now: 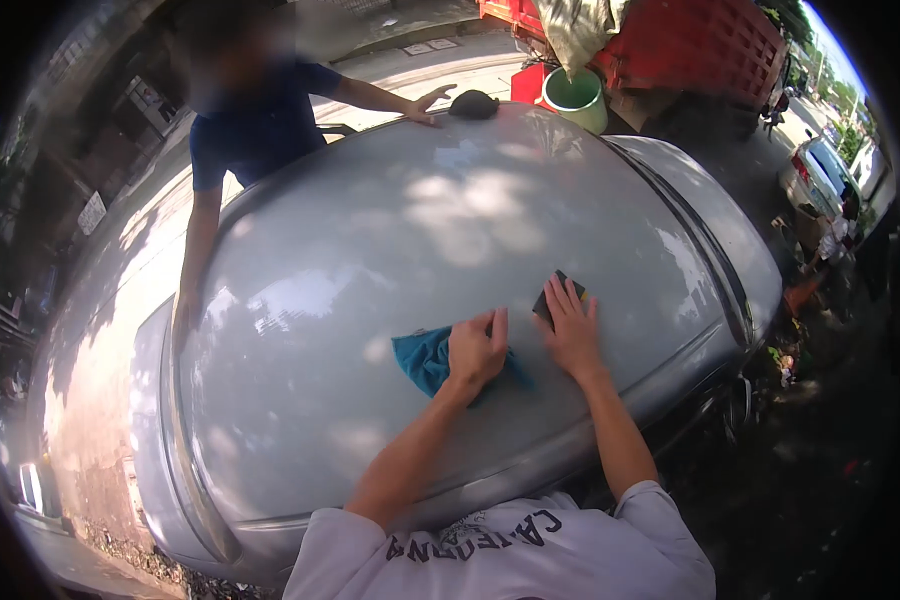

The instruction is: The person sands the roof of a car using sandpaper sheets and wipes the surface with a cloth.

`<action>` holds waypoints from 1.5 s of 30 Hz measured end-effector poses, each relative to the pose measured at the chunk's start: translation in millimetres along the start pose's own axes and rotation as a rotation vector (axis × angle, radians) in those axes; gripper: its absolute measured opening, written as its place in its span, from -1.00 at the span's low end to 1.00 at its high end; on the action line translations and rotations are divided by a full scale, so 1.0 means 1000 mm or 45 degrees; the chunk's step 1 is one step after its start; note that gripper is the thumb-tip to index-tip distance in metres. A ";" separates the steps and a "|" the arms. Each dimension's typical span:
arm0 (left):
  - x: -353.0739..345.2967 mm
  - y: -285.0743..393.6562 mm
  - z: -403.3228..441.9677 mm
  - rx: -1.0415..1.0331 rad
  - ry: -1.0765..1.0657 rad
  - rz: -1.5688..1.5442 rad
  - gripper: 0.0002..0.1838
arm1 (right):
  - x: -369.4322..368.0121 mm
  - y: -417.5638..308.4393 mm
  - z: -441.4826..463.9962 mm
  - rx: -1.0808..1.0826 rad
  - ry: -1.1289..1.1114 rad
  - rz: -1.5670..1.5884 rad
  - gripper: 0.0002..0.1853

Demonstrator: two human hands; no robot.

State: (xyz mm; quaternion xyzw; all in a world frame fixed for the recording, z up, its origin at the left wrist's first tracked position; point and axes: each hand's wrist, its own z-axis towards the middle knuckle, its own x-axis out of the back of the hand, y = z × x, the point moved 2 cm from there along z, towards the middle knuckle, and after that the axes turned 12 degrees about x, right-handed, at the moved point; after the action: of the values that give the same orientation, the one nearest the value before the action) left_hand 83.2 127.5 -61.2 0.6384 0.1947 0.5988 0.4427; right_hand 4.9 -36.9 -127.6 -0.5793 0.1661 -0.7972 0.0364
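1. Gripping blue cloth (420, 360) on car roof (310, 350): your left hand (476, 350), fingers curled.
2. Your right hand (572, 330) lies flat, fingers extended over dark block (543, 304) on roof; block shows beside fingertips.
3. Roof's near edge is your side; surface spreads ahead to far edge, black object (474, 104) there.

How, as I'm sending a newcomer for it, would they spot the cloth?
Find the grey car roof. On its near part, the camera wearer's left hand is on the cloth. It is teal and crumpled, unlike the dark, straight-edged pad under the wearer's right hand.
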 end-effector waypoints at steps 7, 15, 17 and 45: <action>0.173 -0.074 0.061 0.038 0.376 0.152 -0.50 | 0.014 0.103 -0.037 -0.145 0.040 -0.033 -0.18; 0.175 -0.108 -0.033 0.266 0.267 0.972 -0.19 | -0.006 0.025 0.018 -0.118 -0.081 -0.123 -0.15; 0.152 -0.081 -0.051 0.037 0.166 0.967 -0.22 | -0.017 -0.036 0.028 0.129 -0.052 -0.064 -0.17; 0.318 -0.082 -0.116 0.179 0.790 0.230 -0.47 | 0.043 -0.275 0.103 1.143 -0.130 0.647 -0.77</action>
State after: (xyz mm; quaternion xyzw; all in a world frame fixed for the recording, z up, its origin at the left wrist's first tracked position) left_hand 63.6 456.9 49.2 0.4691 0.3038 0.7868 0.2620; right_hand 124.4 188.2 24.4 -0.4863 -0.0587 -0.7265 0.4820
